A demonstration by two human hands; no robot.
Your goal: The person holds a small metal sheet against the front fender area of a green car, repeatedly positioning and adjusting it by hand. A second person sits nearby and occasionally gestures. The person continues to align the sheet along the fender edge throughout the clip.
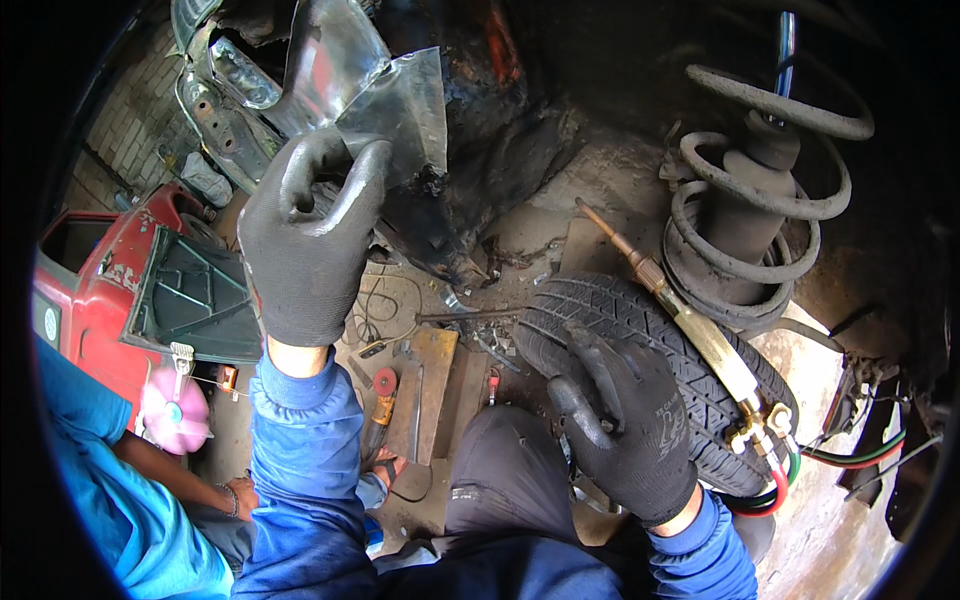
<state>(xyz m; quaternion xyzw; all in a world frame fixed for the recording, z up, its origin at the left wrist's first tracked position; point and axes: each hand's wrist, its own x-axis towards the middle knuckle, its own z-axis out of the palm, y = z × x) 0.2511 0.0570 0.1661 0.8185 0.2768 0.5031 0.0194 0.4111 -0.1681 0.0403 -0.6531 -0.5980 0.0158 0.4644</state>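
Note:
My left hand [312, 235], in a dark glove, is raised just below a bent piece of bare sheet metal [405, 115] on a car body. Its thumb and forefinger curve toward each other in a pinch at the metal's lower edge; whatever they hold cannot be made out. Over a tire [590, 305] hovers my right hand [635, 425], also gloved, with fingers apart and nothing in it. Whether it touches the tread cannot be told. Beside it a brass gas torch [715, 350] lies across the tire, its copper tip pointing up and left.
Red and green hoses [780, 490] run from the torch. A coil spring and strut [750, 200] stand at right. An angle grinder [382, 400] lies on the floor by a wooden board [432, 355]. At left are another person's arm [170, 470], a pink fan [175, 410] and a red car [100, 275].

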